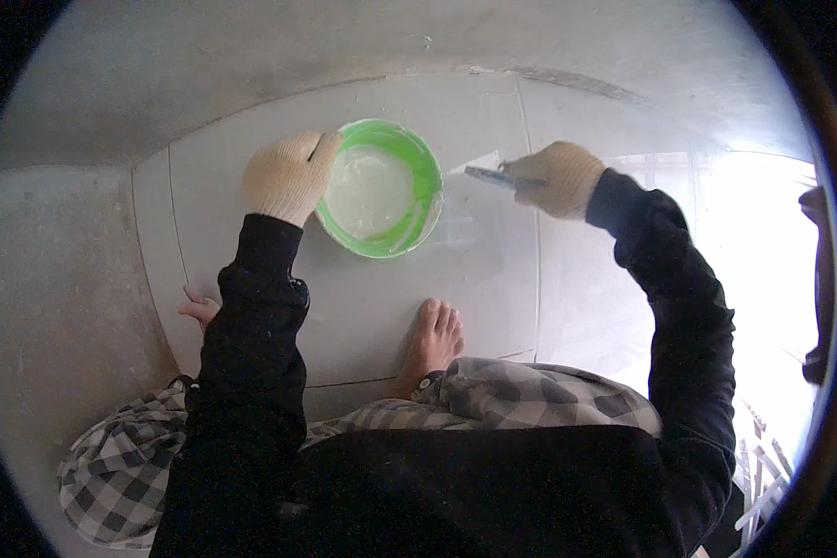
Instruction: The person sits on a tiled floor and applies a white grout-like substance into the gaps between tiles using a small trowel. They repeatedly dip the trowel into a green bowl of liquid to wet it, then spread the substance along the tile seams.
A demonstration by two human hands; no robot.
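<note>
A round green bucket [426, 166] with white smears on its rim stands on the pale tiles in front of me. White paste [370, 193] covers its bottom. My left hand [288, 177], in a cream knitted glove, is closed on the bucket's left rim; its fingertips are hidden. To the right of the bucket, my right hand [563, 181], gloved alike, grips a putty knife [495, 177]. The blade points left toward the bucket, apart from it. The knife shows nearly edge-on, so its full shape cannot be made out.
A grey wall [279, 56] runs along the far side, another [56, 270] along the left. My bare foot [432, 339] rests on the tiled floor [363, 307] below the bucket. Bright light comes from the right. Thin pale strips [763, 484] lie at the lower right.
</note>
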